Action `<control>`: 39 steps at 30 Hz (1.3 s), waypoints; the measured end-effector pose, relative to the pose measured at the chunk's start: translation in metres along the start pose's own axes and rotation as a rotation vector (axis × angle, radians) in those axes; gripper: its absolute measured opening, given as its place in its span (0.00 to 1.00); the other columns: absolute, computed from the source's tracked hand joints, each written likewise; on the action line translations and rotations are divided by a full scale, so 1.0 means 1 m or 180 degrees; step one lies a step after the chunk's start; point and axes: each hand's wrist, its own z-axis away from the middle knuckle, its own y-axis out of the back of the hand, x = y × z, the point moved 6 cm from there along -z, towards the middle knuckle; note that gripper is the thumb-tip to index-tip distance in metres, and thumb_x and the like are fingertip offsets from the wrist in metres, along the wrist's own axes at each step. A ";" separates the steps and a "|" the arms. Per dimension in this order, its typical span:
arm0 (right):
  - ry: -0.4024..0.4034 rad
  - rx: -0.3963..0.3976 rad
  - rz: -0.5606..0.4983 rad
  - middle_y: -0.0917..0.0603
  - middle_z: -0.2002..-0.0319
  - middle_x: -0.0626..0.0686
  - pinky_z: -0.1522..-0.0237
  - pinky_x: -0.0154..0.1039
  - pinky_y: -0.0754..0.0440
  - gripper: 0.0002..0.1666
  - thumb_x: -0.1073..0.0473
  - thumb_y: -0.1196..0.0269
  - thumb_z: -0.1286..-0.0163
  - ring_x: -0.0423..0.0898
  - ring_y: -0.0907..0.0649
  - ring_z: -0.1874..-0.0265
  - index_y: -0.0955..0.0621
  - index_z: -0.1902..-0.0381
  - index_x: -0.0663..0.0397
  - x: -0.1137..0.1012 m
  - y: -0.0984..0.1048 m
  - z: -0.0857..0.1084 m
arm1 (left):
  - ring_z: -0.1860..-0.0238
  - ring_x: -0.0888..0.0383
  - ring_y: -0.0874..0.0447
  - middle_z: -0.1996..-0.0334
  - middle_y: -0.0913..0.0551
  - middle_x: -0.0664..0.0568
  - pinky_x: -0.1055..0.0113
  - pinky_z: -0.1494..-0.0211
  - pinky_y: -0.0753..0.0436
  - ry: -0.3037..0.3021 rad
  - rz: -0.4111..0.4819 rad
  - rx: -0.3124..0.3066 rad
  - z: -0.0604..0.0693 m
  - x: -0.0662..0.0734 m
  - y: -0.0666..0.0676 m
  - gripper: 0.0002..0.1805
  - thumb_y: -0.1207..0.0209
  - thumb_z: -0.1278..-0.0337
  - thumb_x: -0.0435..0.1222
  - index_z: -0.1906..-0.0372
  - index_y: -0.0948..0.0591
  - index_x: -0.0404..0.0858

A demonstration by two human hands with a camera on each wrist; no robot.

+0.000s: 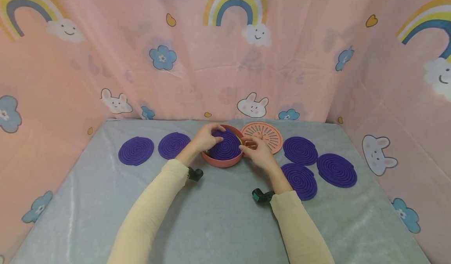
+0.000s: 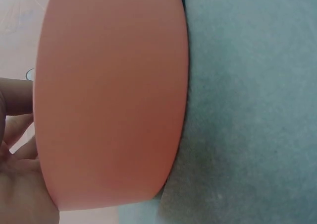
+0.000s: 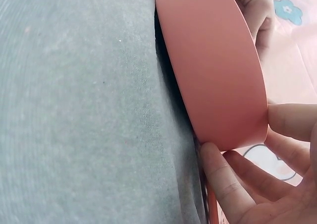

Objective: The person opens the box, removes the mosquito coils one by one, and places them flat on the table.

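Note:
A purple spiral mosquito coil (image 1: 225, 145) lies tilted in a round pink box (image 1: 222, 163). My left hand (image 1: 207, 138) pinches the coil's upper left edge, thumb on its face. The fingers stay above the box rim in the left wrist view, where the box wall (image 2: 111, 100) hides the coil. On the box's right side, my right hand (image 1: 258, 151) grips the rim and outer wall. The right wrist view shows its thumb at the rim and other fingers (image 3: 223, 174) against the wall of the box (image 3: 213, 70).
A slotted pink lid (image 1: 275, 143) lies behind and right of the box. Two purple coils (image 1: 136, 150) (image 1: 174, 145) lie on the left; three more (image 1: 300, 150) (image 1: 336, 170) (image 1: 300, 181) on the right. Grey cloth (image 1: 218, 217) covers the table, and a pink printed curtain (image 1: 197, 80) surrounds it.

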 end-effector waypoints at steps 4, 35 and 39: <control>0.0007 -0.0001 0.0009 0.24 0.38 0.65 0.47 0.47 0.15 0.24 0.55 0.35 0.26 0.61 0.21 0.40 0.22 0.35 0.55 0.000 0.000 0.001 | 0.41 0.46 0.22 0.40 0.20 0.44 0.50 0.35 0.24 0.0036 0.0012 -0.0001 0.000 -0.001 0.000 0.15 0.36 0.35 0.30 0.45 0.16 0.40; 0.0086 0.0025 0.0107 0.23 0.38 0.64 0.44 0.53 0.17 0.26 0.53 0.34 0.27 0.61 0.21 0.39 0.22 0.35 0.55 0.001 0.002 -0.002 | 0.28 0.36 0.36 0.29 0.29 0.45 0.44 0.31 0.28 -0.0164 0.0628 0.0364 0.026 0.025 0.045 0.17 0.37 0.36 0.28 0.43 0.17 0.40; 0.0044 0.0024 0.0092 0.23 0.38 0.64 0.45 0.50 0.16 0.26 0.52 0.34 0.27 0.60 0.21 0.39 0.22 0.35 0.55 0.002 0.001 -0.002 | 0.29 0.35 0.34 0.31 0.27 0.43 0.44 0.32 0.26 -0.0291 0.0549 0.0384 0.034 0.029 0.051 0.17 0.37 0.36 0.27 0.43 0.17 0.38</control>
